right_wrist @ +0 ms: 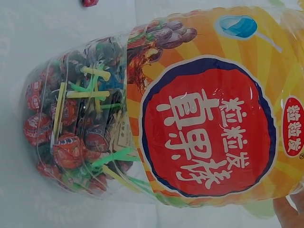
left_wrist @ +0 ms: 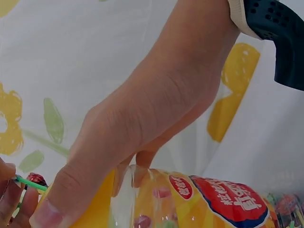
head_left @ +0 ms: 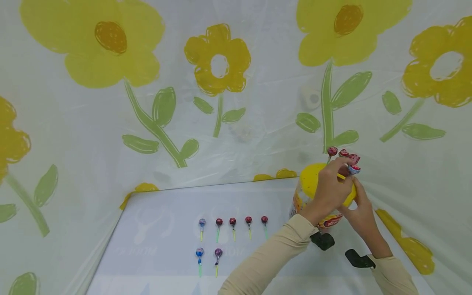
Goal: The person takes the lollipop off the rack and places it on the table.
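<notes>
On the right of the table stands a clear plastic candy jar (head_left: 300,198) with a yellow lid (head_left: 309,176) and a fruit-printed label (right_wrist: 209,128). Wrapped lollipops show through its wall. My left hand (head_left: 330,186) is over the lid, its fingers (left_wrist: 7,171) pinching a green lollipop stick (left_wrist: 31,183). Several lollipops (head_left: 332,151) rise around those fingers, one with a blue-and-red wrapper (head_left: 354,169). My right hand (head_left: 361,209) grips the lid's right side, thumb (left_wrist: 50,213) on top and other fingers behind. Part of that hand (right_wrist: 289,209) shows beside the label.
Left of the jar, several lollipops lie in two rows on the white table (head_left: 166,233), red-wrapped ones (head_left: 232,221) at the back and a blue one (head_left: 200,252) in front. A flower-printed sheet (head_left: 258,114) hangs behind the table and down both sides.
</notes>
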`<state>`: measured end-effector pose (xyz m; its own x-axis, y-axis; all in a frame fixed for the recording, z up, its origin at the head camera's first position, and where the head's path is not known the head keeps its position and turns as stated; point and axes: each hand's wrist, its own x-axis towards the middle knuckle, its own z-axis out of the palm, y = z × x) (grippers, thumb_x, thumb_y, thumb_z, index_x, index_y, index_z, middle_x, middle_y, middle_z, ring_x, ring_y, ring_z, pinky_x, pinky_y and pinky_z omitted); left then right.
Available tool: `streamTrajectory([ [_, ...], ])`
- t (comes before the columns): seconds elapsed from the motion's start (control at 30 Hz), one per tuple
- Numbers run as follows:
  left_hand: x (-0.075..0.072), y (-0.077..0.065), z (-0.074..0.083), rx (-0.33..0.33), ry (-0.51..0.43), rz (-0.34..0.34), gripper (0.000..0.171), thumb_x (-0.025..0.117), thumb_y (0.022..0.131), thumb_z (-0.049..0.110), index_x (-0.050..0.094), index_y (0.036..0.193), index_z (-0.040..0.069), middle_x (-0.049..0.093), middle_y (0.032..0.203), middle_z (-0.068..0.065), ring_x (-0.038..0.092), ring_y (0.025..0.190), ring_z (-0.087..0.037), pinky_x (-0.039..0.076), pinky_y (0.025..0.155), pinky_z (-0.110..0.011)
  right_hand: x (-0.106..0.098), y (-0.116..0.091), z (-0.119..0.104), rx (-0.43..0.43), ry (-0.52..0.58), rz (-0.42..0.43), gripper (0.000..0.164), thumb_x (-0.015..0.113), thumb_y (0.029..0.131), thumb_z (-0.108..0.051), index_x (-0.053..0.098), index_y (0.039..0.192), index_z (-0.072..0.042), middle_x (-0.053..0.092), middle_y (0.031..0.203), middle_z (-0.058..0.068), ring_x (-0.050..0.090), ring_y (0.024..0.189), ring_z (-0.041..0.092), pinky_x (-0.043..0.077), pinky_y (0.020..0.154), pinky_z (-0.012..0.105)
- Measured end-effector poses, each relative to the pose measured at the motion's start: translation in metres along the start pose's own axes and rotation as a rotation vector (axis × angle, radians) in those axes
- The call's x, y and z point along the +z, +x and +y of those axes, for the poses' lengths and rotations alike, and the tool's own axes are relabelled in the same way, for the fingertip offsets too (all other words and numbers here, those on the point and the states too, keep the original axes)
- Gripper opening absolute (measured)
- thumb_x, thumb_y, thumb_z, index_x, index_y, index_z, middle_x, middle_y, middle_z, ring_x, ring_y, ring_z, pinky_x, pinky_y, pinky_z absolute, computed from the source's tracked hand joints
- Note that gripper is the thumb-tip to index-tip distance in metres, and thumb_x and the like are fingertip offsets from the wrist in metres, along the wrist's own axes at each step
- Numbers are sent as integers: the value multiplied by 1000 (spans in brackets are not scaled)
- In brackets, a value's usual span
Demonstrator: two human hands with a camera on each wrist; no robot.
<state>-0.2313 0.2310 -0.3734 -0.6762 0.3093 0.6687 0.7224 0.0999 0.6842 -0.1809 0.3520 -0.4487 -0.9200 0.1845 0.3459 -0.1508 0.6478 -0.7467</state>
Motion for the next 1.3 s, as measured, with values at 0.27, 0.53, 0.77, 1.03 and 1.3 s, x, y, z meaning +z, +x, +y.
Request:
streamTrajectory([
  [0.27,-9,9,10,41,-68,16,32,62,87,-2,54,116,8,59,102,-3,60,89,-5,45,75,-6,2,1,0,-3,40,4,89,68,87,-20,8,152,-34,20,155,13,27,132,44,25,104,60],
  [0.53,-24,9,28,38,-143,-8,35,62,87,1,51,119,11,61,104,-4,60,89,-5,46,74,-8,1,0,3,1,14,21,89,68,88,-18,9,152,-35,24,153,12,29,132,40,29,108,49],
  [0.77,-43,0,24,-56,-176,5,37,63,88,4,50,121,13,64,98,-4,60,86,0,48,73,-10,2,1,1,-22,-2,13,88,68,87,-23,10,152,-30,27,152,9,36,126,32,31,86,2],
  [1.03,-58,-13,13,-136,-171,6,37,65,87,5,51,120,14,64,95,-5,59,82,0,49,70,-11,2,0,3,-9,1,8,88,68,87,-26,10,153,-26,24,154,7,33,130,37,32,94,10],
  [1.3,-72,-26,7,-207,-183,-12,34,64,86,0,53,116,10,63,96,-8,58,80,-4,50,69,-13,2,0,1,2,17,-8,87,67,88,-24,8,153,-27,20,155,8,31,130,41,30,91,6],
])
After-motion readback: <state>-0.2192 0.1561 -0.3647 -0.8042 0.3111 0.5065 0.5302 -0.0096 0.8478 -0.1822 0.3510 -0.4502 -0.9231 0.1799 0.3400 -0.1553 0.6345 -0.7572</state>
